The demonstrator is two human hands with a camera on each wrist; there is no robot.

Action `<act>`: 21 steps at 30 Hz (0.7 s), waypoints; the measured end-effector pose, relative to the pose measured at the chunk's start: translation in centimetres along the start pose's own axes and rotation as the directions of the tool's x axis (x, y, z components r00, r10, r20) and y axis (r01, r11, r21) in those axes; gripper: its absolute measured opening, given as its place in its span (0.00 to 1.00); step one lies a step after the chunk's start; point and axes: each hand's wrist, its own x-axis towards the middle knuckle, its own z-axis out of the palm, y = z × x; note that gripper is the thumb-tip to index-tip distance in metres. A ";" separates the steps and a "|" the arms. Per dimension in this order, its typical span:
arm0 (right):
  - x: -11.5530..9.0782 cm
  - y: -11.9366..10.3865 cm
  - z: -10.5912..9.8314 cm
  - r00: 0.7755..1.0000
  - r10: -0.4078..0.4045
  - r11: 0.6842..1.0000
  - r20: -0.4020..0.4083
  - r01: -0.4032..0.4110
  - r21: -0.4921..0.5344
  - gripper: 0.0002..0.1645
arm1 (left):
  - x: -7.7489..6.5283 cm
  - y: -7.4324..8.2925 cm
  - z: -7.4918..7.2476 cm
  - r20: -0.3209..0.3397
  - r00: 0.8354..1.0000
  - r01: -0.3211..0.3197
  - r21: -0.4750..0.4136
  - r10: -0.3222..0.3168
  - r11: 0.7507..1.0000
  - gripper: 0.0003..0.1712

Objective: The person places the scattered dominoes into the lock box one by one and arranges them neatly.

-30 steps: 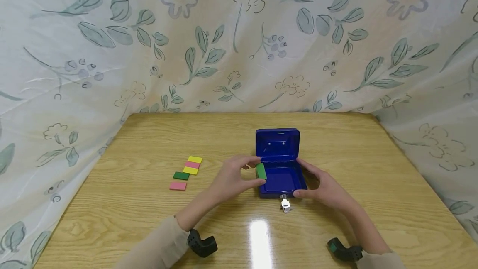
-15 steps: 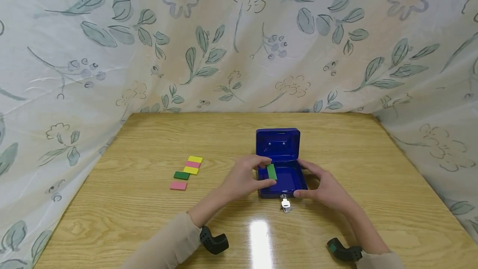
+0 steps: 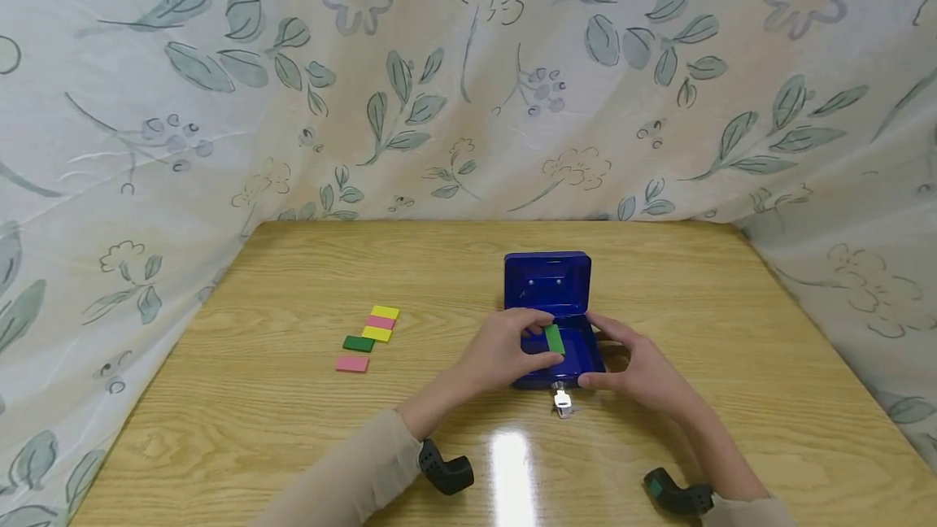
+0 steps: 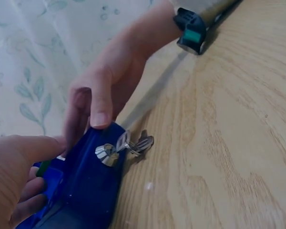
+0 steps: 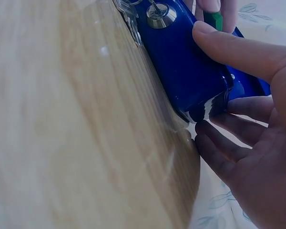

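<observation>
A blue metal cash box stands on the table with its lid raised. My left hand pinches a flat green block between thumb and fingertips, over the box's interior. In the left wrist view only a sliver of the green block shows beside the fingers. My right hand holds the box's right side, its thumb on the front rim and its fingers along the side wall. Keys hang from the lock on the front of the box.
To the left on the wooden table lie a yellow block, a pink block, another yellow block, a dark green block and a nearer pink block. Floral cloth hangs behind the table.
My left hand has moved rightward with the green block, from the box's left edge to over the middle of its interior. My right hand has stayed on the box.
</observation>
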 end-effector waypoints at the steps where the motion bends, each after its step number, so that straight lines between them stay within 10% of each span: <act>1: 0.0 0.0 0.0 1.000 -0.002 1.000 -0.001 0.002 -0.004 0.58 | 0.1 0.0 0.1 0.004 1.000 0.006 0.004 -0.006 1.000 0.30; 21: -0.1 0.2 -0.5 0.999 -0.022 1.000 0.034 0.022 0.012 0.56 | 2.2 1.0 1.9 0.128 0.989 0.079 0.003 -0.078 0.997 0.30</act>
